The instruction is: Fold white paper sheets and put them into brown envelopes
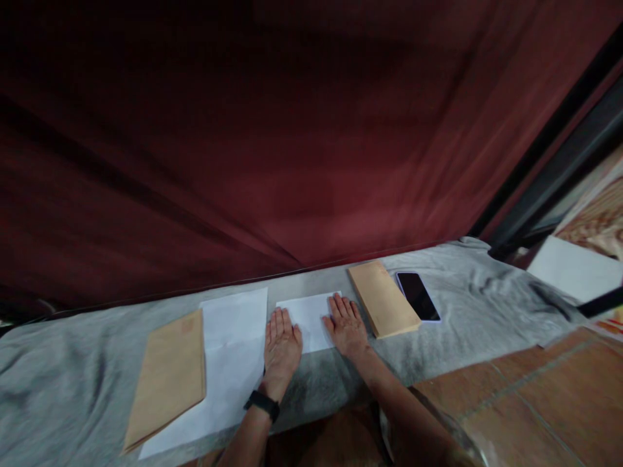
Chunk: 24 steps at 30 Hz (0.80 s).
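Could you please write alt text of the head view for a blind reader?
The person's left hand and right hand rest flat on a small white paper over grey cloth. Larger white paper partly under brown envelopes lies left; a brown stack and phone lie right.

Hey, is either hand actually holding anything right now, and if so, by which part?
Nothing is gripped: the left hand and right hand lie flat, fingers extended, at the left and right ends of the smaller white paper.
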Each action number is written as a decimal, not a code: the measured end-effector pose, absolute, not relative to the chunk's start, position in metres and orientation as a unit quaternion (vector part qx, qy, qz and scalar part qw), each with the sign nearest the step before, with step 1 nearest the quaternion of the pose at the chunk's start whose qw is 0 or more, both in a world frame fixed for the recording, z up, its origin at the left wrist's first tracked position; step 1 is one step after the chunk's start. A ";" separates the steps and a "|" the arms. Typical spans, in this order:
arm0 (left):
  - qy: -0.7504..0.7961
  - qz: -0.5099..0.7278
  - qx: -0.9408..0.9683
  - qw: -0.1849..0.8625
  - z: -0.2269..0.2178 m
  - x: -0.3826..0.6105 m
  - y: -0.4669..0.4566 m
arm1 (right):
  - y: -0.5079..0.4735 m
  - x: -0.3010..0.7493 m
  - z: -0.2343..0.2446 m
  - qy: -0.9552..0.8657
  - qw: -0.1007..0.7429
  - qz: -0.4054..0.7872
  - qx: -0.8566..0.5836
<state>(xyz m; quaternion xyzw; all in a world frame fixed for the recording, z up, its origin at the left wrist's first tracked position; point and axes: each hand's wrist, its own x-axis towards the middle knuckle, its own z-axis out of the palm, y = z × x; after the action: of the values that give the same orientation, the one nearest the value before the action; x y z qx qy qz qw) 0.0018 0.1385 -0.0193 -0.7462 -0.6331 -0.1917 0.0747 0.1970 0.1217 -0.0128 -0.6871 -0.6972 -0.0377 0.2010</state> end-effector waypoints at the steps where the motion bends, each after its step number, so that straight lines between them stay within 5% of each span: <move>1: -0.628 -0.199 -0.748 0.077 -0.019 0.002 0.135 | 0.121 0.198 -0.013 -0.698 0.200 -0.037 -0.687; 24: -0.534 -0.175 -0.822 0.095 -0.035 0.019 0.107 | 0.117 0.154 0.002 -0.793 0.208 0.044 -0.571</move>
<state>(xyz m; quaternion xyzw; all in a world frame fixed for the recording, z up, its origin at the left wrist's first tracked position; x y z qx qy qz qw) 0.0194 0.1071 -0.0353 -0.8220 -0.5336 -0.1747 0.0953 0.1540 0.1168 0.0017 -0.5705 -0.7933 0.0436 0.2081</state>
